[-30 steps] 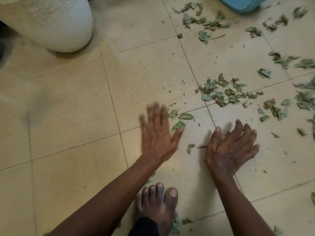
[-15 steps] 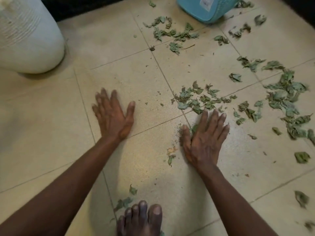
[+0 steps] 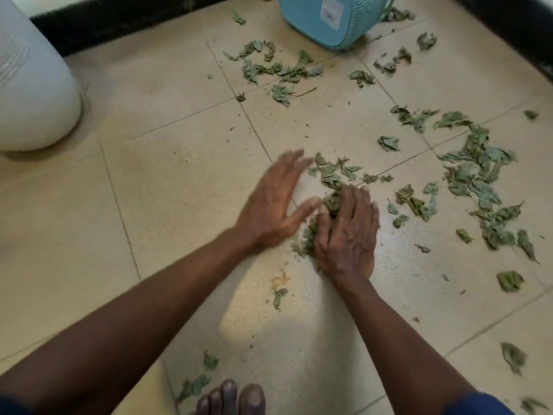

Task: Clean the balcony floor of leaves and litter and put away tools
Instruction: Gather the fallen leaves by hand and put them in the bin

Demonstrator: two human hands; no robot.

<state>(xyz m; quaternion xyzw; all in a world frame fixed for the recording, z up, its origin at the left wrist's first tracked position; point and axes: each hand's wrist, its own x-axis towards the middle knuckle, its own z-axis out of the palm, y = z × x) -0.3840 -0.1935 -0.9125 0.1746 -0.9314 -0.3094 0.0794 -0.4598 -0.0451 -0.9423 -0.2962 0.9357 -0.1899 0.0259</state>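
Dried green leaves lie scattered over the beige tiled floor (image 3: 179, 181). A small heap of leaves (image 3: 330, 175) sits at the middle of the floor. My right hand (image 3: 347, 232) is cupped over the near part of that heap, and its thumb and fingers curl round a clump of leaves (image 3: 331, 202). My left hand (image 3: 275, 202) lies flat on the tile just left of the heap, fingers straight and spread, blurred by motion. Its thumb almost touches my right hand. More leaves (image 3: 478, 178) spread in a band to the right.
A light blue plastic basket (image 3: 332, 22) stands at the far edge, with leaves (image 3: 278, 68) in front of it. A large white ribbed vessel (image 3: 33, 94) fills the far left. A dark wall base (image 3: 125, 16) runs behind. My bare foot (image 3: 230, 396) is at the bottom.
My left hand has swept right from the bare tile to the heap. My right hand has drawn leaves together and curled over them. The camera has moved closer.
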